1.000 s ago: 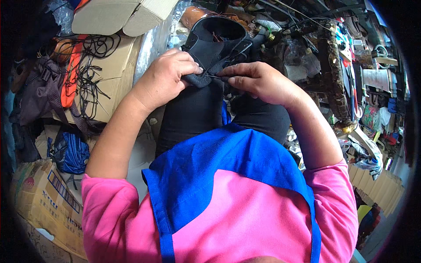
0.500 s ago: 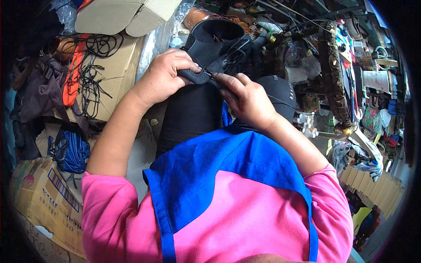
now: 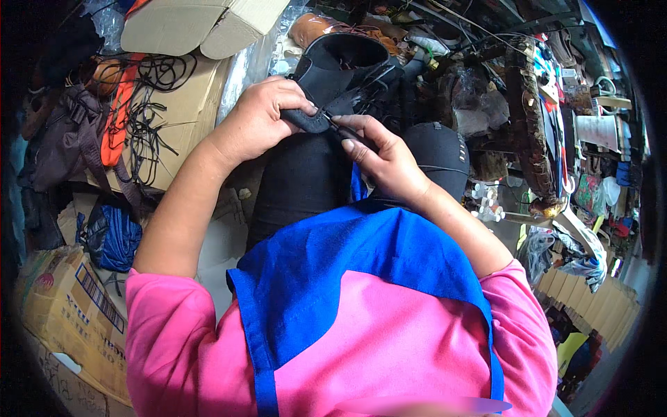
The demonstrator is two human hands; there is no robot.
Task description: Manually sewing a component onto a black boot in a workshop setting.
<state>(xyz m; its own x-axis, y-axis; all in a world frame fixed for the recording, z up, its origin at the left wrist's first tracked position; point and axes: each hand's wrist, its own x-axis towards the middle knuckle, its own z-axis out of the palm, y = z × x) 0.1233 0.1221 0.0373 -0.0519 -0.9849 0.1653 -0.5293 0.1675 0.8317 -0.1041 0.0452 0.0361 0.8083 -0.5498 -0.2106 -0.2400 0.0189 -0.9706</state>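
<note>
Landmark: the black shoe (image 3: 333, 73), held above the person's knees.

Nearest the camera, the pink shirt and blue apron (image 3: 361, 278) filled the lower frame; both forearms rose from it toward the shoe. Two hands, one shoe in hand.

Change noted: a second ago the right hand (image 3: 389, 160) sat further right of the shoe, at the same height as the left. Half a second ago it had dropped toward the lap. Now it lay just below and right of the shoe's near edge, fingers closed in a pinch on a thin dark tool (image 3: 344, 132) whose tip met that edge. Probably an awl or needle; the view was too small to be sure. Judged: a fresh pass at the same spot, the work on the edge being repeated rather than finished.

The left hand (image 3: 260, 115) had barely shifted. It was clamped on the shoe's near edge, thumb on top, fingers curled under, steadying it.

Left of the shoe: one tangle of black laces (image 3: 149, 104) on a flat cardboard sheet (image 3: 184, 104), one orange strap (image 3: 114, 125), one blue bag (image 3: 111, 233) lower down, two cardboard boxes, one at lower left (image 3: 66, 316) and one beyond the laces (image 3: 201, 28).

Beyond the shoe: one brown shoe (image 3: 313, 28). Right of it, dense clutter, uncountable.
</note>
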